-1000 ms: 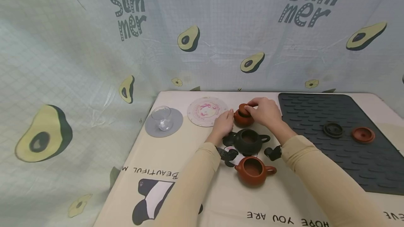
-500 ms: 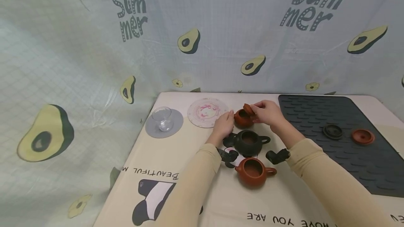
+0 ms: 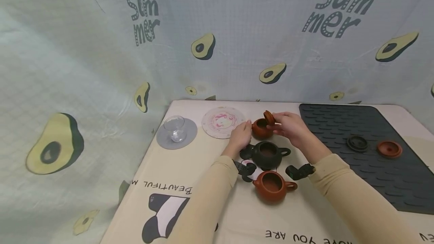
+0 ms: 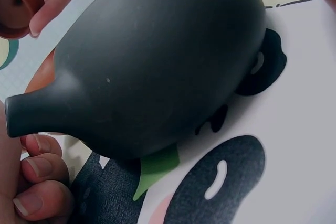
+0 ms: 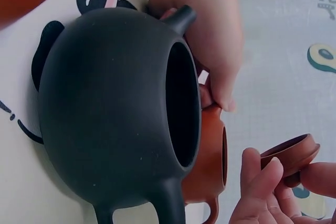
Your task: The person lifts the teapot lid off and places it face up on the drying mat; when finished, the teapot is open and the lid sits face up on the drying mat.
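Observation:
At the far end of a row of teapots, my left hand pinches the spout of a small reddish-brown clay teapot; the right wrist view shows thumb and fingers at that spout. My right hand grips the matching lid by its knob, tilted, just above and right of the uncovered opening. In the right wrist view the lid is apart from the pot. A black teapot without a lid stands nearer, filling much of both wrist views. Nearest is another lidless reddish-brown teapot.
On the dark ridged mat at the right lie a black lid and a reddish-brown lid. A clear glass cup stands on a grey round coaster. A round pink-printed mat lies left of the far teapot.
My right hand has lifted the lid off the far teapot and moved it slightly right, tipping its underside toward the left. My left hand has stayed at the spout.

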{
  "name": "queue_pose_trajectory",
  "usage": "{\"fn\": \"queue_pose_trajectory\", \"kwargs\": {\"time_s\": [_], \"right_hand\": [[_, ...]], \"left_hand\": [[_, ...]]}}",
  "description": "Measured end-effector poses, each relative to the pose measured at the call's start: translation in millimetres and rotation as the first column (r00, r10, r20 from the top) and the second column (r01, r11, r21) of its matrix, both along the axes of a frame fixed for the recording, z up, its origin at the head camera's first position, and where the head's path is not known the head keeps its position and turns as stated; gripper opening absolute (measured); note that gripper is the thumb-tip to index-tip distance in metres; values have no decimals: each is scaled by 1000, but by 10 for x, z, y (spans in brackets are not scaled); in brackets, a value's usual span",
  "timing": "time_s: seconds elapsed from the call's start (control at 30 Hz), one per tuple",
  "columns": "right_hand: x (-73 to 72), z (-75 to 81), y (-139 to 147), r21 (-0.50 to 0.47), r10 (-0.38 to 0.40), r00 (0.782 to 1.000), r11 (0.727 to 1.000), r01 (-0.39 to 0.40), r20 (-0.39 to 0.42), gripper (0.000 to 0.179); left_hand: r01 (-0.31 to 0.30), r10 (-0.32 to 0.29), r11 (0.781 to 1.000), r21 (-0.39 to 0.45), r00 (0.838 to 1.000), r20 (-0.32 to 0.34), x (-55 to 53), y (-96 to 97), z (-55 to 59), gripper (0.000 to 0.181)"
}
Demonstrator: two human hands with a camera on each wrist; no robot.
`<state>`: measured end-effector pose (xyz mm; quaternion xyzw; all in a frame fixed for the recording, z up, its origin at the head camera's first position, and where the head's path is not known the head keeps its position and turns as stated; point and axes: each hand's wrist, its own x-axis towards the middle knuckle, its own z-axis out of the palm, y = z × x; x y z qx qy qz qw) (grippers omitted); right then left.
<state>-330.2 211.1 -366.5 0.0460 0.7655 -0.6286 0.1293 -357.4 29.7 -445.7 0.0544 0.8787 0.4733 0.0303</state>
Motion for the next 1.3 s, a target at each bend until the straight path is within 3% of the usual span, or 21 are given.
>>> {"fn": "queue_pose_trajectory", "kwargs": {"time_s": [0.23, 0.5, 0.83, 0.97, 1.3], "right_hand": [[54, -4, 29, -135, -10, 1000, 991, 14, 28, 54], [100, -50, 93, -287, -9, 998, 957, 28, 66, 51], [168, -74, 149, -471, 0, 996, 881, 44, 92, 39], [206, -82, 147, -506, 1, 994, 861, 56, 112, 36], [280, -64, 129, -500, 26, 995, 866, 24, 94, 39]], "left_hand": [[2, -2, 1000, 9, 1000, 12, 6, -4, -1, 48], [-1, 1, 1000, 1, 1000, -14, 29, -1, -30, 48], [-1, 1, 1000, -5, 1000, -18, 40, -7, -54, 48], [1, -1, 1000, -8, 1000, -26, 49, -6, -59, 49], [3, -3, 1000, -10, 1000, -19, 71, -31, -68, 48]]}}
